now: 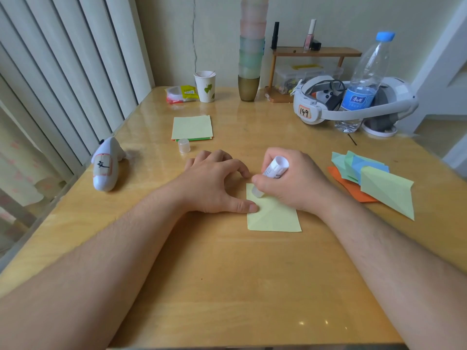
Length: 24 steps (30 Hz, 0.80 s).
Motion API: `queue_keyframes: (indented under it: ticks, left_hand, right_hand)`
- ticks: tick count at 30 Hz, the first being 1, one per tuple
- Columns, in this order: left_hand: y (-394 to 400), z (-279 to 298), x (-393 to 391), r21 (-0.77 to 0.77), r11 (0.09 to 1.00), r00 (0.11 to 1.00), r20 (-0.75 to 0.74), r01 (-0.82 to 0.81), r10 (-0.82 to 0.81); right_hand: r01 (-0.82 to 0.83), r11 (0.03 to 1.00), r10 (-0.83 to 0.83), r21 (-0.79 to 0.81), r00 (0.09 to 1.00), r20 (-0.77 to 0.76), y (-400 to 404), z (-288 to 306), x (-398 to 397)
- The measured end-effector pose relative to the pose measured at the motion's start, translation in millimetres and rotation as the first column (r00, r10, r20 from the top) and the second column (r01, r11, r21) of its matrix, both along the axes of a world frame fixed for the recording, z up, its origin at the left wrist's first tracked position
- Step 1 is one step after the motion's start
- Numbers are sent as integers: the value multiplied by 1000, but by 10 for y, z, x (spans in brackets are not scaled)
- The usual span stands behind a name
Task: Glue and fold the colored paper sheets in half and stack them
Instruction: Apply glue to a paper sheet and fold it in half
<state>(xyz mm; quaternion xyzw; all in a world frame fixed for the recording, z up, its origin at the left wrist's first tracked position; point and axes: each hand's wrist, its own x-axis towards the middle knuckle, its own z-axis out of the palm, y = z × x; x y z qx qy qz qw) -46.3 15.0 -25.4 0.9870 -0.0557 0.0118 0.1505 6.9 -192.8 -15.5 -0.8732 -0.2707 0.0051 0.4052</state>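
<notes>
A pale yellow-green paper sheet [274, 215] lies flat on the wooden table [227, 286] in front of me. My right hand [293, 183] grips a white glue stick [274, 169], its tip down on the sheet's upper left part. My left hand [214, 183] rests beside it, thumb pressing the sheet's left edge and a fingertip near its top corner. The glue cap [184, 145] stands on the table behind my left hand. A stack of unfolded sheets [192, 128], pale green on top, lies further back. A pile of folded sheets [374, 180] in green, blue and orange sits at the right.
A white toy figure [106, 164] lies at the left edge. At the back stand a paper cup [205, 85], a tall stack of cups [251, 59], a small wooden shelf [316, 53], a white headset [353, 102] and a water bottle [364, 82].
</notes>
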Motion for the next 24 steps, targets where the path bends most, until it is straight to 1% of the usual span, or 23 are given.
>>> queue_keyframes:
  ticks: [3, 7, 13, 20, 22, 24]
  left_hand:
    - [5, 9, -4, 1, 1000, 1000, -14, 4, -4]
    - [10, 10, -7, -4, 1000, 1000, -20, 6, -6]
    - [14, 16, -3, -4, 1000, 999, -45, 12, -12]
    - [10, 6, -7, -4, 1000, 999, -49, 3, -3]
    - [11, 7, -5, -6, 1000, 999, -49, 1, -1]
    - [13, 13, -6, -4, 1000, 999, -51, 4, -5]
  right_hand:
    - [19, 999, -19, -38, 1000, -8, -147, 27, 46]
    - [29, 999, -30, -37, 999, -28, -307, 28, 140]
    - [28, 999, -29, -46, 999, -24, -331, 24, 188]
    - [64, 995, -65, -73, 998, -11, -346, 46, 196]
    - [93, 995, -93, -43, 996, 3, -347, 61, 185]
    - [122, 992, -122, 39, 993, 4, -347, 72, 181]
